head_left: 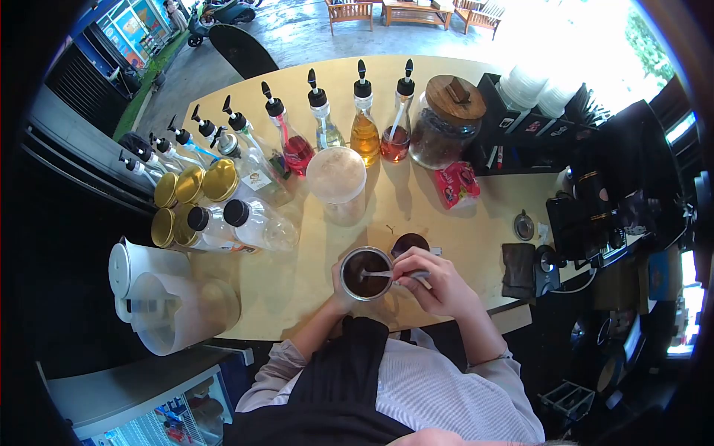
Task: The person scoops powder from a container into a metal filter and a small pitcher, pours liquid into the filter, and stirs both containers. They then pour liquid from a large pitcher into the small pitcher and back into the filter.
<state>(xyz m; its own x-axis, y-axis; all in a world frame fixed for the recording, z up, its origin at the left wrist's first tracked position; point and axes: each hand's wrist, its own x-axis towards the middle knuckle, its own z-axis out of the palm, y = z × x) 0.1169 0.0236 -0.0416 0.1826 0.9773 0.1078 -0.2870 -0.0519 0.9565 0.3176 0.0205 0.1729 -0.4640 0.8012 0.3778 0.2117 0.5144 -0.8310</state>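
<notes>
Across the cup, a spoon points leftward, pinched by right fingers, left fingers clasping the cup.

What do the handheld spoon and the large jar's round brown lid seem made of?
The slim silvery spoon appears to be polished metal, probably steel: it shines bright grey. The round brown lid appears to be smooth wood: its surface is warm-toned and faintly streaked, though veneer is possible.

Across the middle of the frame runs a pale wooden counter, pump bottles curving along its far edge. A wood-lidded jar stands above a pink packet, right of centre; plastic pitchers crowd the lower left.
</notes>
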